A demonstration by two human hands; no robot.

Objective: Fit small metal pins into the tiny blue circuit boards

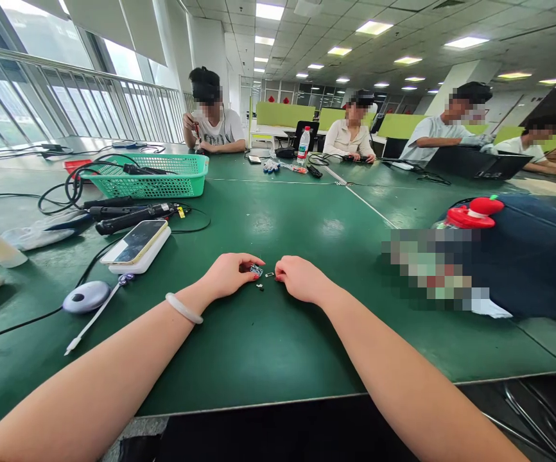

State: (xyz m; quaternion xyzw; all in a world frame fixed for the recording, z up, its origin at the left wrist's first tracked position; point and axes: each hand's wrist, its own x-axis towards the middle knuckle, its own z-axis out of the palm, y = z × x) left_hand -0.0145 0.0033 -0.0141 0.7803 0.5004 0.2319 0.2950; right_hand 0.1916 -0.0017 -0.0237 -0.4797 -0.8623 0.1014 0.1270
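Observation:
My left hand (232, 274), with a pale bangle (183, 308) on its wrist, pinches a small blue, patterned piece (257, 270) that resembles a tiny circuit board, between thumb and fingers. Close by on the right, the fingers of my right hand (301, 277) are curled together; what they grip, if anything, is hidden. A tiny pale rectangular part (269, 274) lies between the two hands, near the right fingertips. Just below it are tiny black-and-white bits (260, 287), too small to name. All this is on the green tabletop (259, 353).
Left of my hands lie a phone (136, 242) on a white box, a lavender round device (86, 297) and black handheld tools (133, 217). A green basket (157, 186) stands behind them. To the right are a dark blue bag (533, 256) and a red-topped bottle (473, 215). Several people sit opposite.

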